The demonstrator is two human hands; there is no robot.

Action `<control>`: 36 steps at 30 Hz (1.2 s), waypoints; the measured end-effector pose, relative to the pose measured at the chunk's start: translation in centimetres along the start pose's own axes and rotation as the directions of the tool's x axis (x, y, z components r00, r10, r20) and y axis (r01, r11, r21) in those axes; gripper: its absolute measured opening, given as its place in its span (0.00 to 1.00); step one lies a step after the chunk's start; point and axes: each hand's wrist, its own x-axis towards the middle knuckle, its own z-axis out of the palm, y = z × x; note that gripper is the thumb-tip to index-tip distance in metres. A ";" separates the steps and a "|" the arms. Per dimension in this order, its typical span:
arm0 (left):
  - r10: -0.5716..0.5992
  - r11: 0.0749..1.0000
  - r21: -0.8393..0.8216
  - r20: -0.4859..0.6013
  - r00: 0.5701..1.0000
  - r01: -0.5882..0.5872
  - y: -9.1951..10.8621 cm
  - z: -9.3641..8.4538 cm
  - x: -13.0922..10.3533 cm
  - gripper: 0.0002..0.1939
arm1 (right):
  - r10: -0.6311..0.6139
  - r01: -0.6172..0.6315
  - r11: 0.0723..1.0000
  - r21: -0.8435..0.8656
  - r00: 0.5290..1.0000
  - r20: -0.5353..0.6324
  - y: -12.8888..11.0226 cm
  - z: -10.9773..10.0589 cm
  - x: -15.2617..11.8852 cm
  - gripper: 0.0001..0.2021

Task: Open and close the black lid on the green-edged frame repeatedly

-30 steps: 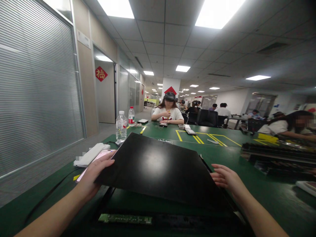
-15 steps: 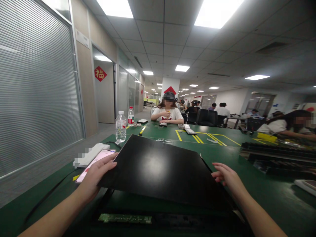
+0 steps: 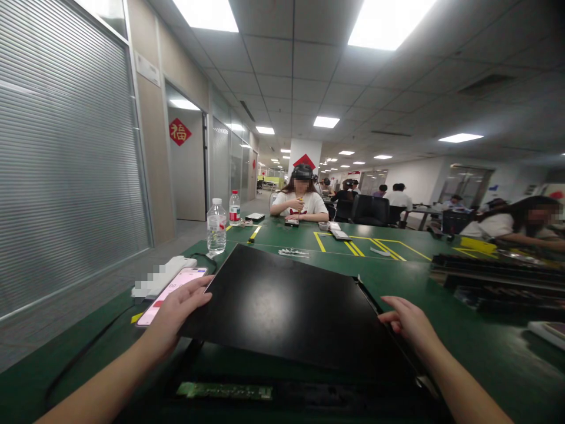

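Left hand (image 3: 175, 312): my fingers held the left edge of a black panel (image 3: 278, 309). Right hand (image 3: 410, 324): my fingers, loosely bent, were at the frame's (image 3: 369, 296) right side; grip, I could not tell. Panel: lay tilted between both, left edge raised.

Bright Overhead, Blurred at Right

Strong white light is shed by ceiling lights (image 3: 391, 20), the nearest washed out. A hazy glare is cast on the panel (image 3: 273, 306), and the area below it is sunk in shadow. The right edge is stretched and smeared; its top corner is darkened.
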 end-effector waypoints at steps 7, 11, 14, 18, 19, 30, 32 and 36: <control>-0.009 1.000 0.027 0.054 0.998 0.008 0.0 0.0 -0.1 0.27 | -0.010 0.007 0.999 -0.042 0.998 -0.063 -0.5 -0.3 -0.5 0.24; 0.003 0.999 0.053 0.046 0.999 -0.006 -0.2 0.3 -0.1 0.26 | -0.025 0.020 0.998 -0.062 0.996 -0.087 -0.8 -0.5 -0.7 0.24; 0.007 0.997 0.075 0.003 1.000 -0.007 -0.3 0.7 -0.3 0.25 | -0.026 0.021 0.998 -0.063 0.996 -0.083 -0.7 -0.6 -0.7 0.23; 0.000 0.997 0.080 -0.031 1.000 0.003 -0.4 1.0 -0.2 0.24 | -0.025 0.017 0.995 -0.099 0.997 -0.078 -0.5 -0.7 -0.4 0.23; -0.001 0.997 0.081 -0.032 0.999 0.003 -0.4 1.0 -0.2 0.22 | -0.029 0.019 0.993 -0.120 0.997 -0.077 -0.5 -0.7 -0.3 0.23; -0.032 0.997 0.071 0.019 0.999 0.030 -1.4 0.7 0.4 0.19 | -0.073 0.049 0.952 -0.303 0.995 -0.068 -0.3 -0.8 -0.5 0.21; -0.043 0.997 0.062 0.035 0.998 0.041 -1.5 0.7 0.5 0.19 | -0.079 0.052 0.944 -0.326 0.994 -0.069 -0.3 -0.9 -0.4 0.20; -0.059 0.997 0.057 0.057 0.997 0.055 -1.6 0.7 0.5 0.19 | -0.108 0.073 0.926 -0.371 0.991 -0.074 -0.2 -0.9 -0.3 0.18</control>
